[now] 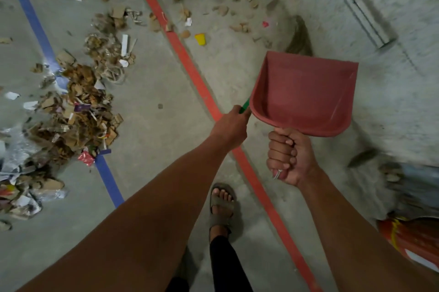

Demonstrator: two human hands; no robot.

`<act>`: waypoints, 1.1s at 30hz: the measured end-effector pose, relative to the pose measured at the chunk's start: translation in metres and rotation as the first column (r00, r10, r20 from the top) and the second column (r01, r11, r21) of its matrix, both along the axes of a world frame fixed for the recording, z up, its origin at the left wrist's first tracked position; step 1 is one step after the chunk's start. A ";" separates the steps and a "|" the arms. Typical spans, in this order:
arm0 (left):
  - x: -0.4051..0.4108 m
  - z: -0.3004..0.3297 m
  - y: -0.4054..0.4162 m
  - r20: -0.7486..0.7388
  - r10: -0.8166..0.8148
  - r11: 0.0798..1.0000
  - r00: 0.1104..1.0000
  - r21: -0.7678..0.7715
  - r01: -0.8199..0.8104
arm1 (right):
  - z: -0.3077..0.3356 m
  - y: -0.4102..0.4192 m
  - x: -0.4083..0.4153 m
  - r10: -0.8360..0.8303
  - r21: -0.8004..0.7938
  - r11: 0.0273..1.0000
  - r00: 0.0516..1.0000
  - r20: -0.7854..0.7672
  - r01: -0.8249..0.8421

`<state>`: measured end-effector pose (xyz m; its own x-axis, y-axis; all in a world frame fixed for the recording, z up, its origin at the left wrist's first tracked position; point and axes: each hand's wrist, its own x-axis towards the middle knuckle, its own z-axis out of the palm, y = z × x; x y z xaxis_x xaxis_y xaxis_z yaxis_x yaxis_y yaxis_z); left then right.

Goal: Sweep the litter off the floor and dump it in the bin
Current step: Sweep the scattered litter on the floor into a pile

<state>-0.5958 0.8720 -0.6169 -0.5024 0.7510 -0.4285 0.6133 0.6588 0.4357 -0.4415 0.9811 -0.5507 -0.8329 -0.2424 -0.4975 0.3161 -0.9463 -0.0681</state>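
1. Right hand (288, 156) grips the empty red dustpan (306, 94), held above the floor
2. Left hand (231, 126) grips the green broom handle (244, 106)
3. Litter pile (73, 111) lies well left, nearer the left hand

Quick count of what's on view: one red dustpan (306, 94), one broom, mostly hidden, with just its green handle (244, 106) and blurry bristles (299, 39) showing. Two hands, left hand (231, 126) and right hand (288, 157), and one sandalled foot (222, 206). Two tape lines on the floor, one blue line (35, 23) on the left and one red line (190, 63) in the middle. One yellow scrap (200, 39) far off. Cardboard and paper bits (78, 113) on the left: way too many to count. One orange bag (413, 241) near right.
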 end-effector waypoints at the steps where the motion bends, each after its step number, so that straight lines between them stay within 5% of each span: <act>1: -0.004 -0.006 0.012 0.019 -0.021 1.000 1.000 -0.009 0.021 | -0.004 0.007 0.004 -0.006 0.010 1.000 1.000 0.015 0.006; 7: -0.025 -0.026 0.021 0.059 0.257 0.964 0.965 -0.090 -0.251 | -0.021 0.015 0.009 -0.020 0.032 0.999 0.997 0.070 0.018; 12: -0.033 -0.020 -0.021 0.043 0.646 0.759 0.762 -0.135 -0.636 | -0.027 0.006 -0.009 0.011 -0.047 0.999 1.000 0.025 -0.010; 15: -0.033 -0.016 -0.040 -0.024 0.742 0.657 0.670 -0.176 -0.734 | -0.026 0.003 -0.023 0.017 -0.096 0.995 1.000 0.008 -0.016; 18: -0.026 -0.010 -0.048 -0.048 0.747 0.650 0.663 -0.157 -0.744 | -0.026 0.002 -0.036 0.036 -0.105 0.994 0.999 0.010 -0.035; 23: -0.008 -0.001 -0.032 -0.001 0.605 0.796 0.796 -0.022 -0.605 | -0.023 0.005 -0.044 0.065 -0.104 0.993 0.998 0.026 -0.062; 29: -0.024 -0.010 0.006 0.014 0.363 0.931 0.931 -0.052 -0.362 | -0.028 0.009 -0.045 0.090 -0.073 0.993 0.996 0.020 -0.089; 33: -0.050 -0.019 0.006 0.060 0.409 0.910 0.911 -0.097 -0.403 | -0.032 0.008 -0.047 0.104 -0.070 0.992 0.994 0.021 -0.102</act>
<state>-0.6462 0.8782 -0.6361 -0.7193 0.4509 -0.5285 0.2520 0.8783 0.4063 -0.4881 0.9890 -0.5824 -0.7893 -0.3606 -0.4970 0.4129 -0.9108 0.0051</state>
